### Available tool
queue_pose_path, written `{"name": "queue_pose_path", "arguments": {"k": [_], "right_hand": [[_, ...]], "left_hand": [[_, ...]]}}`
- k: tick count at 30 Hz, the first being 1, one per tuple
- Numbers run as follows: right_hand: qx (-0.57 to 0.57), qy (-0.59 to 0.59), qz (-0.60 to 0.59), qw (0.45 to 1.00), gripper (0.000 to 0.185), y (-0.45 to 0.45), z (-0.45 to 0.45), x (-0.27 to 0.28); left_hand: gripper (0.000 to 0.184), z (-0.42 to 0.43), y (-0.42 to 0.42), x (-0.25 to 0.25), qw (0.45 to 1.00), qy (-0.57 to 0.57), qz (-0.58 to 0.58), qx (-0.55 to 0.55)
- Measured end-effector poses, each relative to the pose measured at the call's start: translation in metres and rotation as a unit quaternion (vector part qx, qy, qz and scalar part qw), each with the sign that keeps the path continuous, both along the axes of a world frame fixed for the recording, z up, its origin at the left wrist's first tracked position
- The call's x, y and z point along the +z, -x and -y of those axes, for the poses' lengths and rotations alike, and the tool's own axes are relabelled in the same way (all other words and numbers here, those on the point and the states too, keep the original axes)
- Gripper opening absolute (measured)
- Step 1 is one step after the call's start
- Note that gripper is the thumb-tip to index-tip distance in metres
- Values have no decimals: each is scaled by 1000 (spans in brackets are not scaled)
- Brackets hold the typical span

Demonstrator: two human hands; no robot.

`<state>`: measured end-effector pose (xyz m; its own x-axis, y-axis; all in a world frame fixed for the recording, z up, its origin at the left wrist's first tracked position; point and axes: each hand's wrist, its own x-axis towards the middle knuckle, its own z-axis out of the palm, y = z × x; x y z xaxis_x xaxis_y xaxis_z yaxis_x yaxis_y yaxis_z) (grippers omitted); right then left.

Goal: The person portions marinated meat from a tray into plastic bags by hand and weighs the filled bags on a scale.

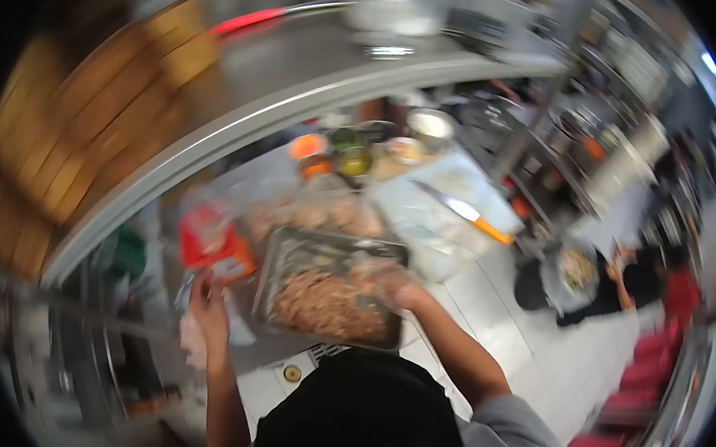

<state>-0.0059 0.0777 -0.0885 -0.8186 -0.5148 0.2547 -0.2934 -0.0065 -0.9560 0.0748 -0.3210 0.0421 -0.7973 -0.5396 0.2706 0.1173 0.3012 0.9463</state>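
Note:
A metal tray (264,287) in front of me holds a heap of minced meat (323,304). My right hand (383,279), in what looks like a clear plastic glove, is over the right side of the tray at the edge of the meat. Blur smears its fingers. Left of the tray is my left hand (209,309), its fingers bent together. Pale, thin plastic (194,341) shows around it, but what the fingers grip is unclear. A red and orange package (211,242) lies just beyond that hand. Pale pink bagged portions (317,212) line the tray's far side.
A knife with a yellow handle (490,229) rests on a white cutting board (434,200) to the right. Several small tubs, one with orange contents (309,145), stand behind. A metal shelf (300,95) spans above. Another person's hand (614,270) is near a bowl of food (572,276).

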Motion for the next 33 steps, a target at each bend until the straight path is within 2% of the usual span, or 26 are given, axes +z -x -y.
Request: {"name": "queue_pose_path", "arguments": {"k": [1,2,4,6,9,11,12,13,15,17,18,19,21,24,27,28,31,33], "right_hand": [[31,92,212,972,46,-8,12,24],[10,193,413,890,49,-15,25,51],[-7,254,426,868,48,-11,42,74],[5,308,467,829,50,-4,51,93],[34,347,425,836,45,5,89,161],[51,300,393,868,41,30,125,186],[94,311,352,878,46,30,145,216],[139,321,308,885,52,33,167,244],[144,251,252,923,40,85,215,217],[55,98,151,982,31,77,243,250],[11,18,96,995,28,74,255,262],[16,-7,60,998,26,79,268,259],[28,-57,-12,998,23,96,292,242],[89,-220,-180,955,36,135,321,208],[91,-319,-211,919,38,130,333,232],[89,-341,-333,875,36,123,328,247],[109,-334,-327,877,32,127,331,250],[104,-339,-376,856,33,134,335,243]], "left_hand": [[33,5,-1,23,999,-37,-29,-17],[35,19,4,31,999,-23,-38,11],[39,31,20,56,994,51,-71,59],[44,34,39,69,993,53,-64,82],[48,31,67,82,996,38,-51,56],[43,26,77,104,991,115,29,69],[41,29,82,112,983,152,69,75],[38,38,93,105,989,128,51,52],[32,59,117,78,997,80,16,7],[25,64,124,74,999,22,17,-39],[21,65,126,72,998,-9,17,-61],[19,68,127,71,997,-27,16,-74],[14,75,129,66,993,-66,16,-99],[8,86,134,53,991,-82,-28,-107],[5,95,131,55,991,-76,-1,-106],[4,96,130,58,990,-89,9,-107],[3,101,128,63,987,-124,26,-103],[3,103,128,62,985,-141,26,-93]]}}
